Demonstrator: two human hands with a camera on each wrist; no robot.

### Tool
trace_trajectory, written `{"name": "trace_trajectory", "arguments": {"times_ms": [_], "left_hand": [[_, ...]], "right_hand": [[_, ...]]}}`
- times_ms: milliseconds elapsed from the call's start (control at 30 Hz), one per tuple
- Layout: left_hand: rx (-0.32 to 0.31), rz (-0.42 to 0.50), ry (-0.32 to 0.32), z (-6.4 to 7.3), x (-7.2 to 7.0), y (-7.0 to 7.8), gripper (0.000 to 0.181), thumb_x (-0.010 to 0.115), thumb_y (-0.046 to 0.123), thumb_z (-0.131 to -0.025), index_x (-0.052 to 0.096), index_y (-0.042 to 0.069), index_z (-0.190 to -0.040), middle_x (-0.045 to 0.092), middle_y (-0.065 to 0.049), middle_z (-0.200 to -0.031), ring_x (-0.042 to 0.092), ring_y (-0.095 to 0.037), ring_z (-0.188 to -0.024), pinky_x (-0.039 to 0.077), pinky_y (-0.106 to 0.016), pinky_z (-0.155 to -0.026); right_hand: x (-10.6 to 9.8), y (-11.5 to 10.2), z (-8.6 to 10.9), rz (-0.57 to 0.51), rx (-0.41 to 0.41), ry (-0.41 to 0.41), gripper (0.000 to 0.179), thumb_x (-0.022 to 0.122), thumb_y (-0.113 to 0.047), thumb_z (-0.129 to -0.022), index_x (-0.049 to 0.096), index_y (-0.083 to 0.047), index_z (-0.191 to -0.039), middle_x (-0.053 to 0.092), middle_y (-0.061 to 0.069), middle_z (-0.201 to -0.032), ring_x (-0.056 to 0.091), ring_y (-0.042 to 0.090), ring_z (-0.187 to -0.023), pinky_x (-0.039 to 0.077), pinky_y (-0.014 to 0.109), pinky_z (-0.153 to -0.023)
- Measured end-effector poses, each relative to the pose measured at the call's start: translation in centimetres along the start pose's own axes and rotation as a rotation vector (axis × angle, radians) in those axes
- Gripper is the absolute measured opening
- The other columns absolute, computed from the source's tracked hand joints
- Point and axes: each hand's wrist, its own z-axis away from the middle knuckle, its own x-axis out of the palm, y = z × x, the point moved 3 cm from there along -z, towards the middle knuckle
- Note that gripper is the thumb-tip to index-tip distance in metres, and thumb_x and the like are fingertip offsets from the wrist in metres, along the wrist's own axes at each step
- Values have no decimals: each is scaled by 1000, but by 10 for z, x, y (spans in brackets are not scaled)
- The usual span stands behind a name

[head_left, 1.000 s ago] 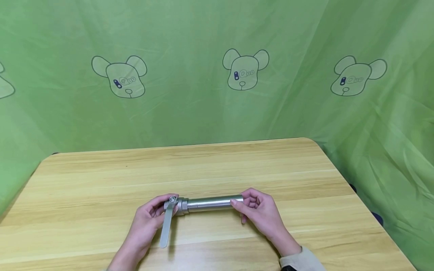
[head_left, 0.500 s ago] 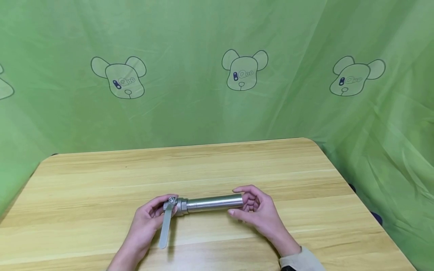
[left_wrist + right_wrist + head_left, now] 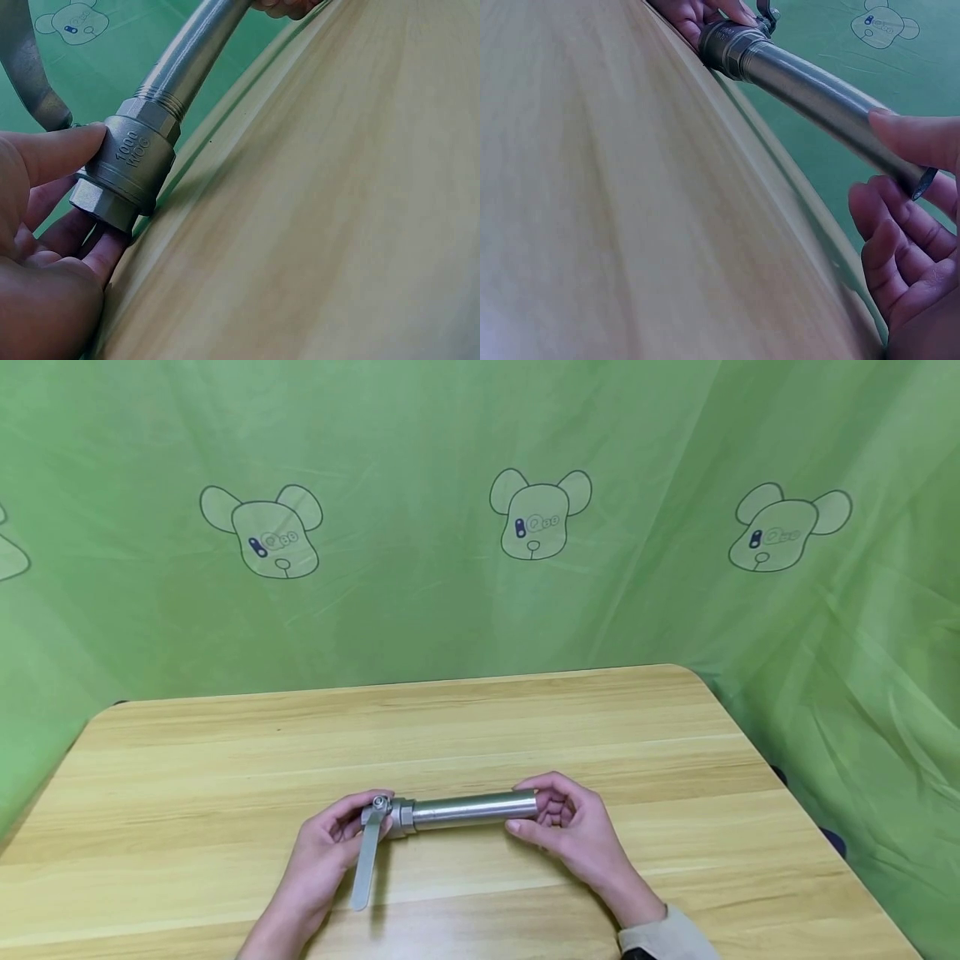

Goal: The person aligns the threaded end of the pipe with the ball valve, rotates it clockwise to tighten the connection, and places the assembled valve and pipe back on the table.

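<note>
Nearest us we see a pale sleeve cuff (image 3: 663,935) and a flat metal lever (image 3: 365,870) pointing our way. Just beyond, our left hand (image 3: 326,843) grips the valve (image 3: 131,161) that bears it, while our right hand (image 3: 581,831) pinches the free end of the steel pipe (image 3: 472,810) threaded into that valve, both over the wooden table (image 3: 450,727). Behind hangs a green curtain (image 3: 412,618).
</note>
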Motion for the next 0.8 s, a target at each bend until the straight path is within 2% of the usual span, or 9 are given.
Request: {"name": "trace_trajectory", "arguments": {"times_ms": [267, 533, 800], "left_hand": [[-3, 3, 2, 0, 0, 0, 50, 83, 8, -90, 70, 6, -138, 71, -13, -142, 71, -9, -122, 57, -19, -102], [0, 11, 2, 0, 0, 0, 50, 83, 6, -90, 70, 4, -138, 72, -13, -140, 71, -10, -122, 58, -19, -101], [-5, 9, 4, 0, 0, 0, 50, 83, 7, -90, 70, 6, -138, 72, -12, -140, 71, -11, -121, 58, -20, -101]], "right_hand": [[0, -1, 0, 2, 34, 2, 38, 90, -3, -82, 73, -2, -116, 68, -2, -82, 60, 6, -66, 55, 22, -58], [2, -2, 0, -22, 95, -19, 36, 88, -6, -87, 70, 2, -117, 68, 0, -78, 67, 14, -59, 59, 28, -54], [3, -3, -1, -4, 151, 1, 34, 88, -10, -89, 68, 4, -113, 70, -1, -77, 66, 15, -56, 62, 33, -56]]}}
